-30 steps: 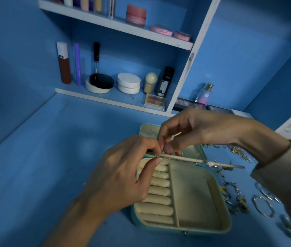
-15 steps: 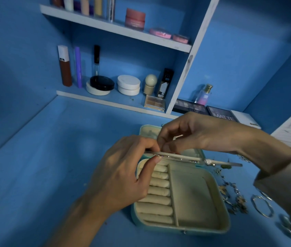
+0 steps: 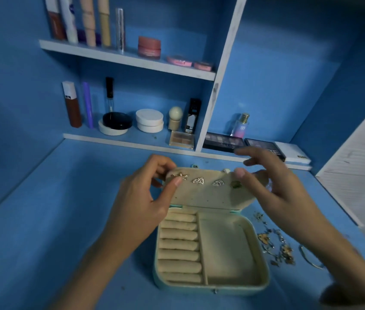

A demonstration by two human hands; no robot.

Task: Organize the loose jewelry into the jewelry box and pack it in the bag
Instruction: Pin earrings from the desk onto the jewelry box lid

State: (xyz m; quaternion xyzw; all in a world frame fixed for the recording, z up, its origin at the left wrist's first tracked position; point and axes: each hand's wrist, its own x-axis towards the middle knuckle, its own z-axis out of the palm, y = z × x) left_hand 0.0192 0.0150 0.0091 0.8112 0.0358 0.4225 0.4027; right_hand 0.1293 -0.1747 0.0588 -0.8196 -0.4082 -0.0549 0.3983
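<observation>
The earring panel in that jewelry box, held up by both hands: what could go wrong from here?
1. The left hand pinches the earring panel right at the bow-shaped earring; the thumb might knock it loose.
2. The panel stands up only by fingertips at its top corners; released, it may flop onto the jewelry box tray.
3. Loose jewelry lies on the table beside the box, close by the right forearm; the sleeve could sweep it off.

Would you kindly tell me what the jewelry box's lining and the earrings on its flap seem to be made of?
Lining: likely velvet or suede-like fabric, judging by the matte cream surface and softly padded rolls. Earrings: probably metal, silvery-gold, since they glint.
</observation>
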